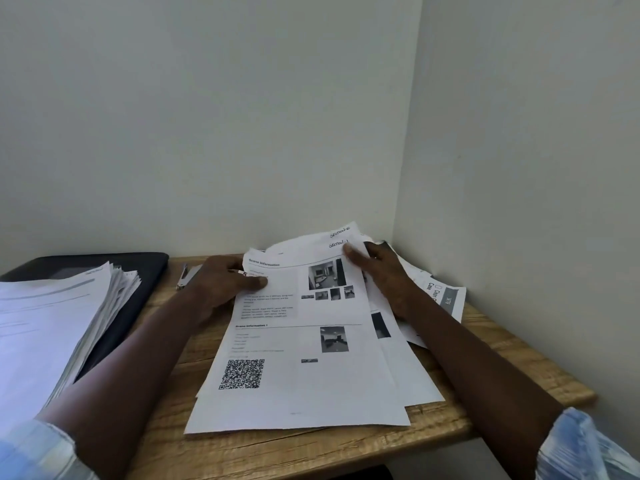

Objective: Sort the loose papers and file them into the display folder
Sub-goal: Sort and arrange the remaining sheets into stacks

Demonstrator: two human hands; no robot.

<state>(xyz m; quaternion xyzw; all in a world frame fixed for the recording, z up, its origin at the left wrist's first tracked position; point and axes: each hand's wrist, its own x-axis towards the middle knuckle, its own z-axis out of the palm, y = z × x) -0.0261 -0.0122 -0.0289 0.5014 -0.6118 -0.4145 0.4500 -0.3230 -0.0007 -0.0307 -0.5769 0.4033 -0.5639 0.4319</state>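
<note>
— Loose papers, where are they rn?

— Fanned out on the wooden surface, centre-right, far ends pushed up near the wall corner. Top sheet has a QR code and "Scene Information" headings, w/ "SECTION" handwritten on the far right corners.

— Hands?

— Both on that top sheet. Left hand grips its far left edge, thumb on the print. Right hand pinches the far right corner, thumb on top; can't see what the fingers do underneath.

— And the display folder?

— Prob the dark thing at far left, well apart from the fan. Thick paper pile sits on most of it.

— What could go wrong?

— Few things, imo. Sheets overlap closely, so a lift might drag 2-3 along, not one, and mix sections. Handwritten labels are small; misread one and it goes in the wrong group. Bent sheets by the wall could crease more if pushed further in. The fan reaches close to the surface's near edge, so a sideways tug could slide sheets off. Also the pile covers the folder, and its edges are splayed; it needs shifting before filing and might spill.

— Anything else nearby?

— Small metal tool just beside the left hand, maybe a stapler; can't tell. Could snag a sheet edge.
</note>
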